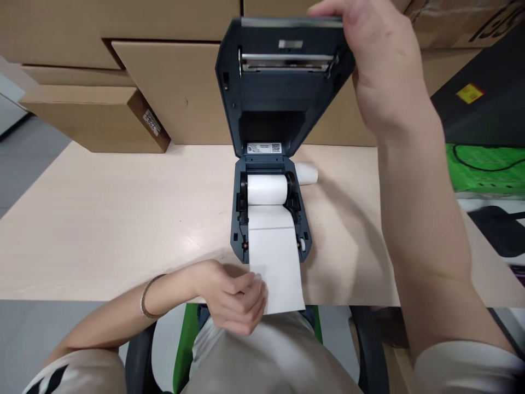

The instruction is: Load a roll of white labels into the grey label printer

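A dark blue label printer (239, 230) stands on the table with its lid (270, 93) raised. Inside sits a white label roll (267, 190), and its paper strip (275, 262) runs out over the front past the table edge. My left hand (238, 301) is closed on the left edge of the strip near its lower end; the fingertips are partly hidden. High at the right, my right hand (381, 60) grips the top right corner of the lid, its fingers partly behind it. Another white roll (306, 173) lies beside the printer, partly hidden by it.
Cardboard boxes (184, 93) line the table's back edge, with a flatter box (98, 117) at the left. A dark box (488, 104), a green package (484, 172) and a black object (498, 230) are at the right. Chair armrests flank my body.
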The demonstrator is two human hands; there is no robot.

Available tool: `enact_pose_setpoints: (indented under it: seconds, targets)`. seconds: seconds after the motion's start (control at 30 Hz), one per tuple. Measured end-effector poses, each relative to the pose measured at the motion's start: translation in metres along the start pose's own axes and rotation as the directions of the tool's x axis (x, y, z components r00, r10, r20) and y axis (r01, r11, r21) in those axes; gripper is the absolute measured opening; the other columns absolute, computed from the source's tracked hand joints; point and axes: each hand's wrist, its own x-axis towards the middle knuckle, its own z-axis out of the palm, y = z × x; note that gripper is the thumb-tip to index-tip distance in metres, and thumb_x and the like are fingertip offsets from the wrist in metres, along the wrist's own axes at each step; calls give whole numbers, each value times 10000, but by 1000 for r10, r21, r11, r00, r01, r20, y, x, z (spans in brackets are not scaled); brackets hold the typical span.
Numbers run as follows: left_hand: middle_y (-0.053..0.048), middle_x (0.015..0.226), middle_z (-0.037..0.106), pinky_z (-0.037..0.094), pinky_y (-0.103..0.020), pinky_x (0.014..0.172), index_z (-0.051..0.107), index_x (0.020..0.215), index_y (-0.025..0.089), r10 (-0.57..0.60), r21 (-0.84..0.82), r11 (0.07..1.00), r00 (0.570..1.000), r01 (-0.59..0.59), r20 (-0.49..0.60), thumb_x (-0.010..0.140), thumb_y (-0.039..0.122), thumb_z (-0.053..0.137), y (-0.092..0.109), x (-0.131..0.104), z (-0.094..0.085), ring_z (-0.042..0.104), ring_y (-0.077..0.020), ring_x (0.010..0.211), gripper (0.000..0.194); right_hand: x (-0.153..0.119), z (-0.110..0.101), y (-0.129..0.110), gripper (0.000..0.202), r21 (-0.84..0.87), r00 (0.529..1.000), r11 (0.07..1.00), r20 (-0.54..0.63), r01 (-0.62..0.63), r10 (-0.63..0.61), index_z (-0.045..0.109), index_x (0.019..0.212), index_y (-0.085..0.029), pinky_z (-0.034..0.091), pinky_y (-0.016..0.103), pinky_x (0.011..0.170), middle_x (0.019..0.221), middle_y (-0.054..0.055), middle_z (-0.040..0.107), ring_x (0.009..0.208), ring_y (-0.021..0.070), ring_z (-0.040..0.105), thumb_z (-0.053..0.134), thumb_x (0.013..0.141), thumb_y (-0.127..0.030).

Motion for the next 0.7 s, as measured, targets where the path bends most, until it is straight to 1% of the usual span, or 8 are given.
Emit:
enact_pose_setpoints:
  seconds: [0.1,0.13,0.23,0.3,0.4,0.5,0.57,0.7]
  targets:
    - [-33,830,727,637,-384,852,732,780,301,103,62,993,995,-103,-1,876,237,739,4,-3,1,684,-229,900,115,-31,-8,-19,376,53,962,961,-33,272,-270,668,1369,-156,462,349,1198,1377,58,709,1338,182,627,447,1130,-344]
    - [-32,834,725,646,-393,846,725,787,307,129,83,988,992,-129,14,876,249,735,5,-4,0,686,-236,903,106,-44,-10,-24,391,62,954,952,5,300,-301,645,1424,-180,469,367,1198,1420,65,693,1357,191,624,465,1122,-352]
    - [-7,821,714,666,-385,826,684,778,328,160,116,980,987,-162,28,862,267,748,7,-5,-2,697,-229,901,121,-85,-12,-35,509,30,943,952,132,305,-306,482,1605,-366,454,434,1254,1581,17,587,1469,229,554,496,1097,-402]
    - [4,813,705,664,-363,822,657,755,330,140,109,984,990,-141,16,852,254,758,8,-5,-2,698,-216,903,159,-109,-9,-39,618,29,928,946,184,324,-324,344,1670,-427,443,473,1287,1658,-14,503,1528,253,498,523,1078,-421]
    - [-12,821,694,646,-388,869,646,729,313,117,105,988,993,-114,-28,832,220,762,10,-5,-1,674,-224,894,181,-139,3,-39,755,62,910,932,199,358,-363,243,1712,-377,423,545,1305,1698,28,446,1565,301,450,596,1046,-418]
    - [-24,856,696,639,-422,883,672,744,312,166,129,978,986,-163,-15,810,214,767,13,-6,0,637,-240,880,152,-164,16,-39,853,43,913,935,205,351,-353,216,1715,-380,456,576,1278,1637,59,528,1538,320,486,681,1001,-353]
    - [-13,913,711,648,-392,861,706,823,338,219,156,962,975,-223,39,828,234,755,16,-9,0,629,-231,904,115,-177,24,-39,889,30,911,932,202,360,-359,234,1709,-380,508,555,1243,1572,65,599,1515,310,518,720,972,-286]
    - [7,988,730,670,-330,826,721,961,387,265,209,941,964,-265,29,887,308,707,20,-16,1,652,-206,960,109,-197,35,-38,874,4,918,929,148,370,-367,257,1705,-360,565,538,1193,1490,70,666,1509,296,527,705,968,-217]
